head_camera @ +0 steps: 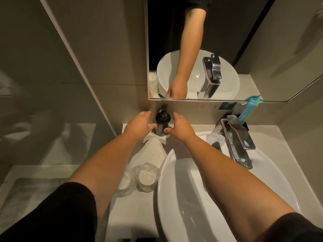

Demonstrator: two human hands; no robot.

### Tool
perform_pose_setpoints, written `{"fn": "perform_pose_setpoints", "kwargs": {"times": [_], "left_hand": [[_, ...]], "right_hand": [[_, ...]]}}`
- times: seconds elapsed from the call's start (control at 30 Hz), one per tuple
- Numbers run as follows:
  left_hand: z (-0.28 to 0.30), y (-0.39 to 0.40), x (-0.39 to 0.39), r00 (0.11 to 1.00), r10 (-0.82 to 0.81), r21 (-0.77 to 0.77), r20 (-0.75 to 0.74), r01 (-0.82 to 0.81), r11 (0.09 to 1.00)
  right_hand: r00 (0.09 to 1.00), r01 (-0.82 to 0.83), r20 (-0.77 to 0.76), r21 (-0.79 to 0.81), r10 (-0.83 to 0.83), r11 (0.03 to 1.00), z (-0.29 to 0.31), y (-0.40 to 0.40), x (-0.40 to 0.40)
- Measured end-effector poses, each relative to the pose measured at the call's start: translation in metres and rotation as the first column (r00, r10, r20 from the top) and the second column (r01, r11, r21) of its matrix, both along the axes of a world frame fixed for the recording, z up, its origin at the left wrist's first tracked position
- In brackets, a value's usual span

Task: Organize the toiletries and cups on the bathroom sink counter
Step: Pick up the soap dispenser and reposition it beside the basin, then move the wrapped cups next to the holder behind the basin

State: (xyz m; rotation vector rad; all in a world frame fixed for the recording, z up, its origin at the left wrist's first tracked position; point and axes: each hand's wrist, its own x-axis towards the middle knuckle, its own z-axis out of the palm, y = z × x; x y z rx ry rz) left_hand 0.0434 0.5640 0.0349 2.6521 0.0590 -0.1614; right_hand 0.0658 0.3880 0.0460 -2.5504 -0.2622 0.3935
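A dark pump bottle (162,122) stands upright at the back left corner of the white counter (132,212), on a white mat (153,137) with jagged edges. My left hand (138,125) and my right hand (180,128) flank it. Both thumbs touch its lower part, while the fingers stay loosely spread and apart from its sides. Two white cups in clear plastic wrap (146,177) sit side by side on the counter, left of the basin and under my left forearm.
The round white basin (167,172) fills the right side, with a chrome faucet (239,137) behind it. A wrapped item (215,139) lies beside the faucet. A blue packet (250,107) leans in a holder under the mirror (253,49). A glass partition (43,102) bounds the left.
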Motion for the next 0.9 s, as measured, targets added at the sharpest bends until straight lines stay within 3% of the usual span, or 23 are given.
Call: {"fn": "perform_pose_setpoints", "kwargs": {"times": [0.23, 0.47, 0.67, 0.9], "left_hand": [[0.035, -0.003, -0.044, 0.998, 0.051, 0.118, 0.022, -0.053, 0.992], [0.043, -0.035, -0.125, 0.954, 0.283, 0.108, 0.104, -0.293, 0.950], [0.031, -0.067, -0.188, 0.886, 0.459, 0.082, 0.073, -0.464, 0.882], [0.008, -0.083, -0.224, 0.787, 0.612, -0.007, 0.074, -0.613, 0.790]], "right_hand": [[0.986, -0.146, 0.068, -0.067, 0.151, 0.987, 0.028, -0.016, -0.021], [0.913, -0.384, 0.113, -0.096, 0.393, 0.918, 0.040, -0.037, -0.053], [0.813, -0.571, 0.035, -0.143, 0.581, 0.809, 0.035, -0.039, -0.082], [0.730, -0.682, -0.056, -0.126, 0.681, 0.721, 0.017, -0.019, -0.105]]}}
